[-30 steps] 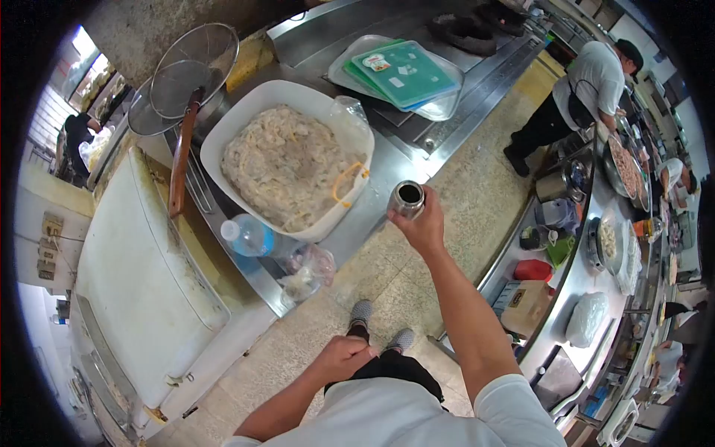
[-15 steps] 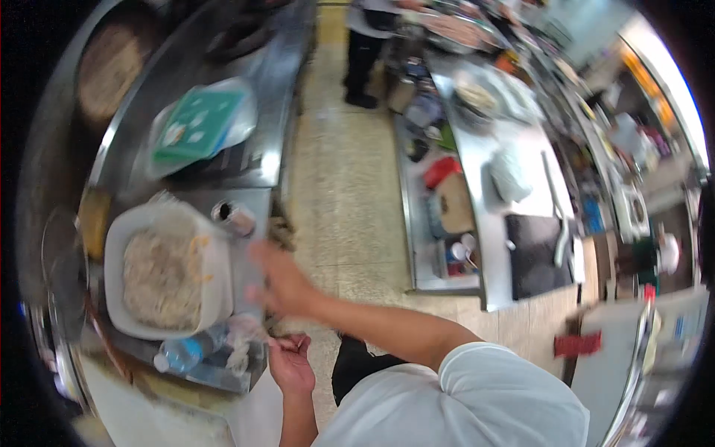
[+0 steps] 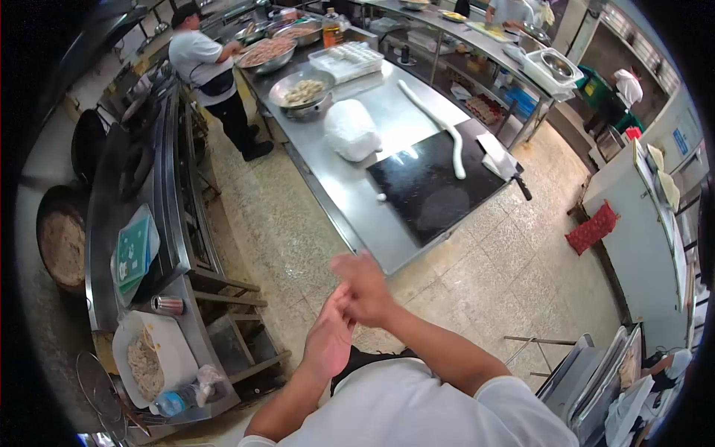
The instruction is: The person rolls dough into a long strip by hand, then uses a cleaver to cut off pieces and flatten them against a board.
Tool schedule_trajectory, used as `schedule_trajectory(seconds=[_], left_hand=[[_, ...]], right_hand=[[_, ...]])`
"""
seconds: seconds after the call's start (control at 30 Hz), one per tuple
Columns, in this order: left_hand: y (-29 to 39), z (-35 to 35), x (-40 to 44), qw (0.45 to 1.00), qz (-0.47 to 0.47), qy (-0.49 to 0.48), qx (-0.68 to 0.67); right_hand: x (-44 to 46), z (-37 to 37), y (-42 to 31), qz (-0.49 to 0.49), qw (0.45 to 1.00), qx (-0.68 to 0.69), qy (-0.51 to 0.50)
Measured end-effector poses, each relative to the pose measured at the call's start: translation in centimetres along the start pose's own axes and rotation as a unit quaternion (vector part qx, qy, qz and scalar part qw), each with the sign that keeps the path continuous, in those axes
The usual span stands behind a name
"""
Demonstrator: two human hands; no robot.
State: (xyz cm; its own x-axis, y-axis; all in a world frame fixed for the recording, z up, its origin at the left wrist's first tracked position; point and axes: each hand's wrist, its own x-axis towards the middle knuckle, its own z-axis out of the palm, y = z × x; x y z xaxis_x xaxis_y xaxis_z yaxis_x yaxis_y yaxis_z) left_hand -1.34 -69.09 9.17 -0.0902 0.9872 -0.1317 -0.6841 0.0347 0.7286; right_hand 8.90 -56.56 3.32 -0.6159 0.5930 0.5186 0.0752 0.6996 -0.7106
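My left hand [image 3: 328, 341] and my right hand [image 3: 368, 292] meet in front of my body, above the floor. The left hand's fingers are stretched out and touch the right hand. My right hand is blurred, with its fingers extended, and I see nothing held in either one. Beyond them stands a steel table [image 3: 335, 195] with a black board [image 3: 428, 190] on it. A long white dough rope [image 3: 439, 123] lies partly across the board. Beside the board is a large white plastic-wrapped lump [image 3: 351, 130], and a tiny white piece [image 3: 381, 197] lies near its edge.
Bowls of food [image 3: 269, 54] and a tray [image 3: 346, 61] fill the table's far end. A black-handled blade [image 3: 523, 188] juts past its right corner. The left counter holds a food tub [image 3: 175, 346] and a bottle [image 3: 171, 403]. A person [image 3: 205, 63] stands back left.
My view has turned from the left counter to the steel table. Both hands have moved away from beside the tub and come together in front of me.
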Motion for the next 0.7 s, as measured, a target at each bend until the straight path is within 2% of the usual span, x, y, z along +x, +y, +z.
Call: schedule_trajectory(seconds=[0.03, 0.07, 0.1, 0.13, 0.17, 0.2, 0.23, 0.27, 0.3, 0.33, 0.37, 0.4, 0.53, 0.57, 0.6, 0.63, 0.7], left_hand=[[-1.2, 1.5, 0.8, 1.000, 0.000, -0.001, 0.008], [-2.3, 2.7, 1.6, 0.993, 0.048, -0.098, 0.055], [-3.2, 3.9, 2.2, 0.972, 0.090, -0.193, 0.101], [-4.1, 6.0, 3.4, 0.971, 0.087, -0.193, 0.107], [-5.3, 8.5, 4.9, 0.920, 0.183, -0.245, 0.247], [-6.5, 11.0, 6.1, 0.838, 0.272, -0.285, 0.377], [-8.4, 13.0, 7.3, 0.778, 0.306, -0.291, 0.465], [-10.4, 14.4, 8.7, 0.709, 0.335, -0.292, 0.548], [-12.0, 14.7, 10.1, 0.708, 0.338, -0.279, 0.553], [-13.6, 14.3, 11.5, 0.657, 0.366, -0.297, 0.588], [-14.7, 13.9, 12.7, 0.602, 0.389, -0.319, 0.620], [-15.4, 13.8, 13.9, 0.620, 0.386, -0.317, 0.605], [-15.3, 13.5, 17.7, 0.633, 0.383, -0.293, 0.605], [-15.6, 12.4, 19.0, 0.624, 0.385, -0.255, 0.630], [-16.0, 11.1, 20.5, 0.614, 0.387, -0.215, 0.654], [-16.5, 9.7, 22.3, 0.619, 0.388, -0.218, 0.647], [-17.6, 7.7, 25.7, 0.691, 0.255, -0.184, 0.651]], right_hand=[[-2.6, -1.6, 2.8, 0.078, 0.996, -0.028, 0.042], [-5.2, -3.1, 5.0, 0.156, 0.983, -0.054, 0.085], [-7.0, -5.6, 5.4, 0.242, 0.957, 0.058, 0.146], [-8.5, -7.7, 5.8, 0.321, 0.910, 0.169, 0.200], [-10.2, -8.7, 6.3, 0.322, 0.908, 0.176, 0.200], [-12.1, -9.2, 6.6, 0.274, 0.883, 0.312, 0.221], [-11.6, -10.9, 5.5, 0.219, 0.839, 0.441, 0.231], [-11.2, -12.1, 3.9, 0.271, 0.705, 0.620, 0.212], [-10.0, -13.1, 3.0, 0.293, 0.656, 0.663, 0.210], [-9.7, -14.3, 3.1, 0.311, 0.645, 0.668, 0.203], [-9.2, -15.4, 3.1, 0.324, 0.643, 0.665, 0.197], [-8.9, -16.9, 3.6, 0.333, 0.653, 0.653, 0.187], [-10.4, -21.0, 4.0, 0.370, 0.665, 0.630, 0.155], [-10.8, -21.6, 4.7, 0.350, 0.654, 0.653, 0.152], [-11.4, -21.9, 6.6, 0.283, 0.630, 0.712, 0.124], [-11.1, -23.2, 7.4, 0.287, 0.634, 0.707, 0.129], [-10.5, -26.4, 8.5, 0.310, 0.798, 0.509, 0.089]])
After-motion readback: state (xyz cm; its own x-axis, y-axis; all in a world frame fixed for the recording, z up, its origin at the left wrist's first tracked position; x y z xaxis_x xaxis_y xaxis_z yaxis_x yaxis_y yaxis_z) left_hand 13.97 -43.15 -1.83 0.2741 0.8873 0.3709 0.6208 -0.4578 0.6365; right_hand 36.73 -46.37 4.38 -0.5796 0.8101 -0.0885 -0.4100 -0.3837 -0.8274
